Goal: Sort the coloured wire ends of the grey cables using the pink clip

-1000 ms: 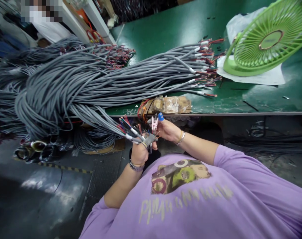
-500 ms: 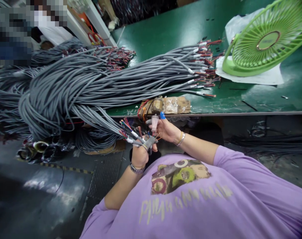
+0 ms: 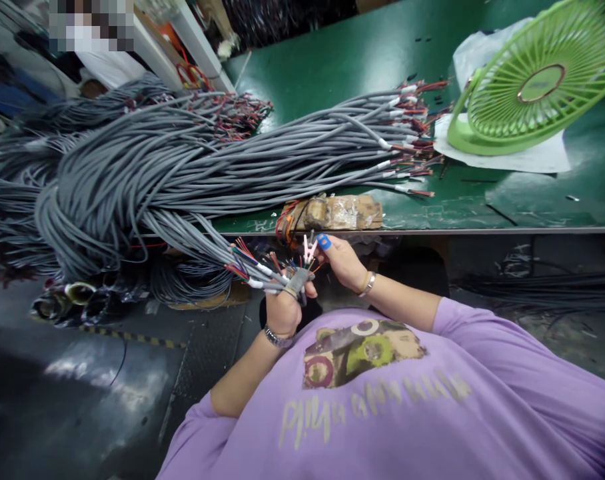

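Note:
My left hand is closed round the ends of several grey cables whose stripped coloured wires fan out above my fist. My right hand, with a blue cap on one fingertip, pinches a small pink clip at the wire ends just above the left hand. The cables run up and left into a big grey cable bundle that lies over the edge of the green bench.
A taped brown block sits on the bench edge just beyond my hands. A green desk fan stands on white paper at the right. More cable coils hang at the left; another person is at the far top left.
My right hand has come down and closer to the left hand, bringing the pink clip to the wire ends. The left hand has barely moved.

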`<action>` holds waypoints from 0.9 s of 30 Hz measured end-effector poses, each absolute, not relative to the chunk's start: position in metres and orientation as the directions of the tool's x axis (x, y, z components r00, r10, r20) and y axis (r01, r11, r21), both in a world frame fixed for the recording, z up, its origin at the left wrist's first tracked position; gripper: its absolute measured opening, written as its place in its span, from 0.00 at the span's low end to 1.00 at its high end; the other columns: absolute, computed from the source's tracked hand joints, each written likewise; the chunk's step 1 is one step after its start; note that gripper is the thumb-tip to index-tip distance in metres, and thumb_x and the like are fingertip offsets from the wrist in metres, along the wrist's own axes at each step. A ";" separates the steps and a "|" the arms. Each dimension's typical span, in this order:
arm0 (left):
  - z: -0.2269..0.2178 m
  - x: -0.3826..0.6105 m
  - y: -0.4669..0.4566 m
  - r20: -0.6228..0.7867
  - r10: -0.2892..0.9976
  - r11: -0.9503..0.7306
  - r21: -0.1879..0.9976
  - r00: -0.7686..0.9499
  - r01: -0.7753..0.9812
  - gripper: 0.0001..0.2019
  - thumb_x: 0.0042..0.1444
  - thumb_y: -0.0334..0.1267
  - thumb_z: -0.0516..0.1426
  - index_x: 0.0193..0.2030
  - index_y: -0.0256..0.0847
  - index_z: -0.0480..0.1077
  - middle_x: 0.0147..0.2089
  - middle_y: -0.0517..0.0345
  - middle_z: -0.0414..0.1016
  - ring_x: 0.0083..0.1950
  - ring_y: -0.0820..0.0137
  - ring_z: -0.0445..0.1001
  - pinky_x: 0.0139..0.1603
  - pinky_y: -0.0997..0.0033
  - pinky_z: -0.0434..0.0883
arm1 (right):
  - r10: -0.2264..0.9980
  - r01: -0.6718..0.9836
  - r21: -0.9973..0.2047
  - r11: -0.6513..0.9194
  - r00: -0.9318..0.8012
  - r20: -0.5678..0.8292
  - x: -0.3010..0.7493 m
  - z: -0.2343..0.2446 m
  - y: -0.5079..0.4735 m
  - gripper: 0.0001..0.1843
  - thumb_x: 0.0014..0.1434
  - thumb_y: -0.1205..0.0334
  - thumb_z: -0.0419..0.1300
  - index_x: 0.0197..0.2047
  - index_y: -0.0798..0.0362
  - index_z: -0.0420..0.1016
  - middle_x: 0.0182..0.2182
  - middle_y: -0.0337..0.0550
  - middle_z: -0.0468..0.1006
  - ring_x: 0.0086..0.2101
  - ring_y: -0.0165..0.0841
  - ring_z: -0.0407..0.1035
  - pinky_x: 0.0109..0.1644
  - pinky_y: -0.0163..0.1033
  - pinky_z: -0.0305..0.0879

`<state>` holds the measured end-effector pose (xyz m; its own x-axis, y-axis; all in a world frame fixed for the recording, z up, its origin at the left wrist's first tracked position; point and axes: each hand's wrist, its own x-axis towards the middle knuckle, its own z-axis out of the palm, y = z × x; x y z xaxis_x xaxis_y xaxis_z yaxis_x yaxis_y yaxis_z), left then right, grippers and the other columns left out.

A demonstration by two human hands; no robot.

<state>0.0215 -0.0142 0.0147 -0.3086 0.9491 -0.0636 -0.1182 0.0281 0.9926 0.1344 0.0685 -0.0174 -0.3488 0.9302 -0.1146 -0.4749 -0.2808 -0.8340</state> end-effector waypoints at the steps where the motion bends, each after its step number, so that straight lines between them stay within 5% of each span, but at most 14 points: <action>1: 0.014 0.022 -0.014 -0.068 0.949 0.033 0.992 -0.309 -0.119 0.14 0.50 0.44 0.63 0.22 0.38 0.71 0.18 0.60 0.72 0.19 0.72 0.71 0.19 0.75 0.65 | 0.913 -0.483 -0.816 -0.317 -0.387 -0.126 0.133 -0.019 0.069 0.28 0.47 0.35 0.65 0.26 0.55 0.71 0.23 0.36 0.69 0.24 0.25 0.58 0.30 0.32 0.58; 5: 0.012 0.022 -0.014 -0.068 0.945 0.030 0.992 -0.320 -0.121 0.14 0.51 0.44 0.62 0.21 0.38 0.69 0.18 0.60 0.72 0.20 0.72 0.72 0.20 0.74 0.67 | 0.762 -0.530 -0.609 -0.590 -0.614 -0.204 0.127 -0.020 0.074 0.28 0.47 0.35 0.65 0.29 0.55 0.73 0.24 0.37 0.71 0.25 0.26 0.61 0.30 0.33 0.61; 10: 0.010 0.022 -0.015 -0.060 0.945 0.034 0.996 -0.321 -0.087 0.13 0.50 0.42 0.62 0.21 0.38 0.70 0.18 0.59 0.73 0.20 0.73 0.72 0.22 0.74 0.67 | 0.781 -0.610 -0.504 -0.612 -0.566 -0.263 0.121 -0.013 0.075 0.25 0.47 0.40 0.68 0.28 0.56 0.73 0.23 0.36 0.71 0.25 0.26 0.61 0.31 0.32 0.62; 20: 0.009 0.018 -0.024 -0.029 0.948 -0.011 0.992 -0.318 -0.123 0.11 0.52 0.43 0.63 0.27 0.37 0.75 0.19 0.61 0.73 0.19 0.74 0.70 0.22 0.75 0.67 | 0.656 -0.496 -0.506 -0.706 -0.728 -0.202 0.138 -0.021 0.067 0.30 0.50 0.33 0.62 0.35 0.56 0.75 0.28 0.41 0.74 0.26 0.27 0.64 0.30 0.33 0.65; 27: -0.004 0.014 -0.029 0.057 0.941 -0.046 0.998 -0.334 0.041 0.17 0.56 0.45 0.60 0.19 0.39 0.72 0.20 0.58 0.74 0.21 0.73 0.72 0.23 0.74 0.66 | 0.609 -0.368 -0.702 -0.610 -0.784 -0.118 0.153 -0.018 0.051 0.22 0.42 0.53 0.74 0.33 0.57 0.73 0.23 0.37 0.72 0.24 0.25 0.64 0.30 0.32 0.64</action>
<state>0.0144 -0.0290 -0.0042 -0.3344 0.9407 0.0571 0.0409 -0.0460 0.9981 0.1533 0.0509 -0.0177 -0.7843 0.6091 -0.1177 -0.3682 -0.6098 -0.7019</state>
